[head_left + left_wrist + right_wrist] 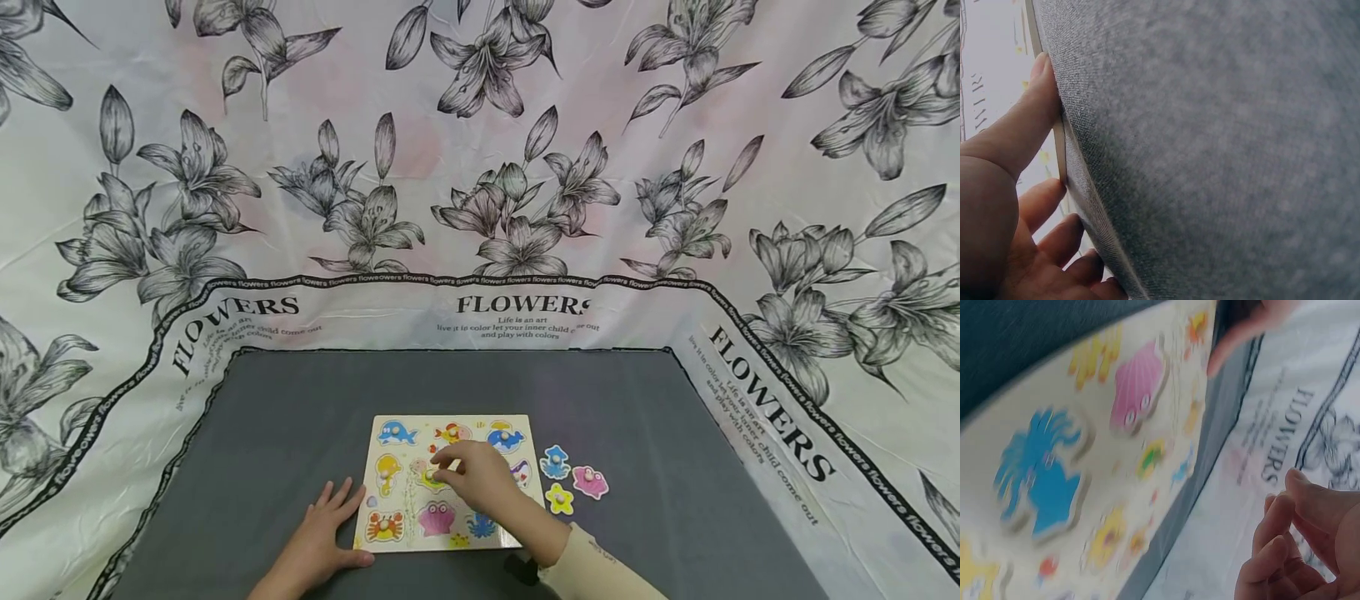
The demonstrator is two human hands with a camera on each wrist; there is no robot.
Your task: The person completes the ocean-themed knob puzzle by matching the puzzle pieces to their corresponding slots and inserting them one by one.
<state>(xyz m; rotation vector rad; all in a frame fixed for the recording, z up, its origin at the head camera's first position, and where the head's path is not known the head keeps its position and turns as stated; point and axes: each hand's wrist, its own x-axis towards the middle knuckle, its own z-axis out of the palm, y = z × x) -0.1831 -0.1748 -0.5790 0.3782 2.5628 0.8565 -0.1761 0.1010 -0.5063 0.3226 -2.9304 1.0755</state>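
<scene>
A pale wooden knob puzzle board with sea animals lies on the grey table. My right hand is over its middle, thumb and index fingertips close together beside the green and yellow piece. In the right wrist view the bent fingers show nothing between them. My left hand is spread at the board's lower left corner, its thumb against the edge. Knobbed pieces such as the crab and seahorse sit in the board. The pink shell slot and blue octopus slot hold no piece.
Right of the board lie three loose knobbed pieces: a blue octopus, a pink shell and a yellow star. Grey cloth covers the table. Behind and beside it hangs a flower-printed white cloth.
</scene>
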